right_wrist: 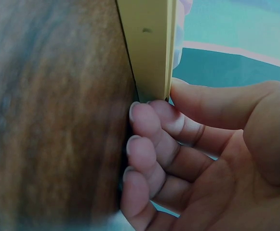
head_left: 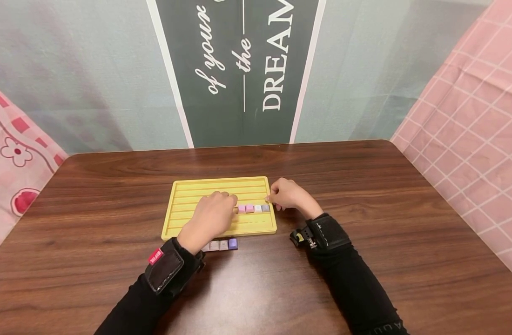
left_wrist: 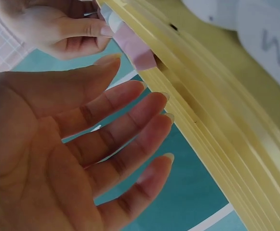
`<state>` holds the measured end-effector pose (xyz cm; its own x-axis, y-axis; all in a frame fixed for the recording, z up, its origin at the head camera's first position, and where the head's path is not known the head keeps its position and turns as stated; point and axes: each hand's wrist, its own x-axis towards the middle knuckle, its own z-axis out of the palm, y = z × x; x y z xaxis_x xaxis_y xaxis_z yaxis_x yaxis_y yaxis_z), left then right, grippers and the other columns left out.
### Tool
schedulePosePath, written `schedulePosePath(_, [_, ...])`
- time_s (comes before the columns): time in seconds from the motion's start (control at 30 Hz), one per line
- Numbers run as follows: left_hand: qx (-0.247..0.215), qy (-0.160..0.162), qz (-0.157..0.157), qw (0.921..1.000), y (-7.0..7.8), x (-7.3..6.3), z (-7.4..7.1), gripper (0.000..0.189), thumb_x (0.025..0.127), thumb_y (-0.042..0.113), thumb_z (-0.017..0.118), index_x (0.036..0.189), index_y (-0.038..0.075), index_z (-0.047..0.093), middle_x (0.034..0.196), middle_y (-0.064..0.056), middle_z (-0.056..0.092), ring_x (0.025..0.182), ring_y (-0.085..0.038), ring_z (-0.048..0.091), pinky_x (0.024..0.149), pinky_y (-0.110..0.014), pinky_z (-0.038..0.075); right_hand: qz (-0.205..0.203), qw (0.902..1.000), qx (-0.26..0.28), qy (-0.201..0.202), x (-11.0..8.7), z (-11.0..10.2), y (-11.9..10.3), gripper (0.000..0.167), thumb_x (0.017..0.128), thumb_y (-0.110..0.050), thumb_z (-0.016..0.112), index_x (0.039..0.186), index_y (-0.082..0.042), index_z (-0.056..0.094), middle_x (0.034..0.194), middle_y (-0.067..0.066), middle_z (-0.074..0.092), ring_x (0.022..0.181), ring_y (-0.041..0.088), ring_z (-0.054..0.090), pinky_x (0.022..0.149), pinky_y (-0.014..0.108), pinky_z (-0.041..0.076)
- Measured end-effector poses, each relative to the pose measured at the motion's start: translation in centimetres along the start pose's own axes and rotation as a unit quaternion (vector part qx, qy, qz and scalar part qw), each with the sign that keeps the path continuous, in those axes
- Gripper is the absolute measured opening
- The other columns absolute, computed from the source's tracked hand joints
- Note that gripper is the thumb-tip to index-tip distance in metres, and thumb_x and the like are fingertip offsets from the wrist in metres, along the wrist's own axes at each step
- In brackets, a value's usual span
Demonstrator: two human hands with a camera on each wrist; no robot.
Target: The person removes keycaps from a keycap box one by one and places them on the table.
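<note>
A yellow ridged tray (head_left: 222, 184) lies on the table, with a short row of keycaps on its right side: pink keycaps (head_left: 249, 208), a white keycap (head_left: 258, 208) and a grey keycap (head_left: 266, 208). Over the tray, just left of this row, is my left hand (head_left: 212, 214). Its fingers are apart and hold nothing, with the thumb tip near the pink keycap (left_wrist: 142, 55) in the left wrist view. My right hand (head_left: 288, 193) pinches the tray's right edge. In the right wrist view its thumb (right_wrist: 212, 103) lies at the rim and its fingers curl against the side wall (right_wrist: 147, 53).
Several pale keycaps (head_left: 219, 245) and a purple keycap (head_left: 232, 244) sit in a line on the table along the tray's near edge, partly behind my left wrist. One pale keycap (left_wrist: 270, 43) bears the letter M. The brown table (head_left: 365, 195) ends at a curtain with lettering.
</note>
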<state>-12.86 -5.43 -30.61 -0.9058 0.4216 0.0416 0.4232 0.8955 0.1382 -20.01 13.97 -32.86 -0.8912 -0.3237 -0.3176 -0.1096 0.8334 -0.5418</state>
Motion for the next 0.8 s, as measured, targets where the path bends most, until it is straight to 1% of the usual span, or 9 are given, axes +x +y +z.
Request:
schedulePosePath(0.13, [-0.007,-0.004,-0.001,1.0,-0.1,0.3,0.0,0.008,0.083,0.007,0.063,0.077,0.004,0.059,0.065,-0.005,0.051,0.06,-0.019,0.051,0.048,-0.032,0.042,0.003,1.0,0.002,-0.001,0.1,0.0,-0.1,0.032,0.089,-0.017,0.059,0.06,-0.006,0.053,0.055,0.007,0.057,0.049,0.017,0.053,0.045,0.023,0.036])
schedulePosePath(0.3, [-0.02,-0.016,-0.005,0.9997,-0.1,0.6,0.0,0.008,0.085,0.002,0.057,0.077,0.004,0.059,0.063,-0.004,0.048,0.058,-0.016,0.046,0.046,-0.029,0.038,0.005,1.0,0.004,-0.001,0.1,0.0,-0.1,0.032,0.089,-0.017,0.059,0.06,-0.006,0.052,0.055,0.007,0.057,0.049,0.017,0.054,0.046,0.023,0.036])
schedulePosePath(0.4, [-0.021,-0.021,-0.006,0.9995,-0.1,0.8,0.0,0.009,0.086,0.003,0.055,0.078,0.004,0.059,0.064,-0.005,0.049,0.059,-0.017,0.047,0.046,-0.03,0.037,0.003,1.0,0.003,-0.001,0.1,-0.1,-0.1,0.032,0.089,-0.017,0.059,0.061,-0.006,0.052,0.056,0.007,0.058,0.05,0.017,0.054,0.046,0.023,0.037])
schedulePosePath(0.63, [-0.016,-0.033,-0.009,0.9993,-0.1,1.2,0.1,0.007,0.088,0.006,0.056,0.083,0.005,0.061,0.069,-0.006,0.053,0.061,-0.018,0.05,0.048,-0.033,0.04,-0.002,1.0,-0.001,-0.002,0.0,-0.1,-0.1,0.031,0.089,-0.017,0.059,0.061,-0.005,0.052,0.056,0.008,0.058,0.05,0.018,0.055,0.047,0.024,0.037])
schedulePosePath(0.8, [-0.005,-0.051,-0.015,0.9986,0.0,1.5,0.1,0.007,0.088,0.004,0.054,0.089,0.005,0.062,0.074,-0.008,0.057,0.064,-0.019,0.053,0.05,-0.035,0.043,-0.002,1.0,0.001,-0.004,0.0,-0.2,-0.1,0.032,0.09,-0.017,0.059,0.06,-0.006,0.051,0.056,0.008,0.058,0.05,0.018,0.055,0.046,0.024,0.037])
